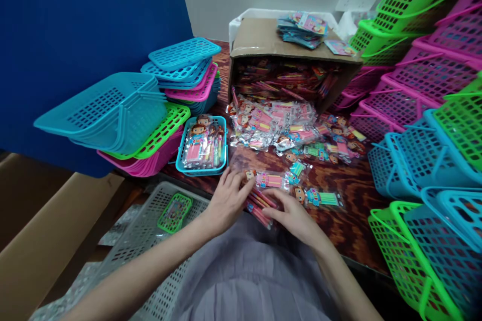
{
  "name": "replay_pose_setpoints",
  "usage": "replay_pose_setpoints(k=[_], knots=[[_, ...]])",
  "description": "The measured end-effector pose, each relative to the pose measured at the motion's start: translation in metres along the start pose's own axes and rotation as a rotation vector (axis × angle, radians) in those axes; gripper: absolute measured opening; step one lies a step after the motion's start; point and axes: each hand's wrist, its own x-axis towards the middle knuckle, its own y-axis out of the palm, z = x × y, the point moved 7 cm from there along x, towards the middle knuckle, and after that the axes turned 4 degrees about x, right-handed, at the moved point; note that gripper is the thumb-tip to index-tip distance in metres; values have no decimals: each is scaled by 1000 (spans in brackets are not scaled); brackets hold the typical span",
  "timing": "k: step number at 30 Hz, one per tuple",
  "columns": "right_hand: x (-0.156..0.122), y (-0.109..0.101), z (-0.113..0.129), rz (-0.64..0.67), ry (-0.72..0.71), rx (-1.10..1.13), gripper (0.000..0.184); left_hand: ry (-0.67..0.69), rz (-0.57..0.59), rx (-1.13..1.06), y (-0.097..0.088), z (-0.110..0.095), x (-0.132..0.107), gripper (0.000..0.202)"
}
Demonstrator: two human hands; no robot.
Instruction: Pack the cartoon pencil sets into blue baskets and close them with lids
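My left hand (228,197) and my right hand (294,212) are both closed on a small bunch of thin pink and orange sticks in clear packets (259,204), at the table's front edge. Just beyond my fingers lies a flat packet of pink and yellow sticks (270,180) with a cartoon figure. A packet of green sticks (320,197) rests to the right of my right hand. Left of these, a small blue basket (181,158) holds several clear packets with cartoon figures. A heap of similar packets (263,120) spreads across the table farther back.
An open cardboard box (259,40) full of packets lies behind the heap, with a stack of printed cards (301,30) on top. Nested baskets (113,105) and lids (184,54) stand at left. Tall basket stacks (410,70) line the right. Below left is a grey crate (150,246).
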Motion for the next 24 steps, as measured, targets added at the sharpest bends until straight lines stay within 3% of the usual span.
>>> replay_pose_setpoints(k=[4, 8, 10, 13, 16, 18, 21, 24], knots=[[-1, 1, 6, -7, -40, -60, 33, 172, 45, -14, 2, -20, 7, 58], [1, -12, 4, 49, -2, -57, 17, 274, 134, -50, 17, -27, 14, 18], [9, -33, -1, -88, 43, -160, 20, 289, 162, -36, 23, -27, 15, 9], [26, -57, 1, -282, 49, -565, 28, 276, 175, -31, 25, -26, 15, 6], [47, -49, 5, -246, 62, -909, 39, 262, 168, -50, 24, -26, 13, 7], [52, -39, 7, -198, 94, -991, 31, 253, 112, -63, 21, -25, 13, 5], [44, -23, 14, -156, 75, -972, 21, 253, 11, -82, 15, -24, 13, 4], [26, -14, 14, -49, 3, -784, 15, 281, 12, -113, 16, -22, 12, 9]])
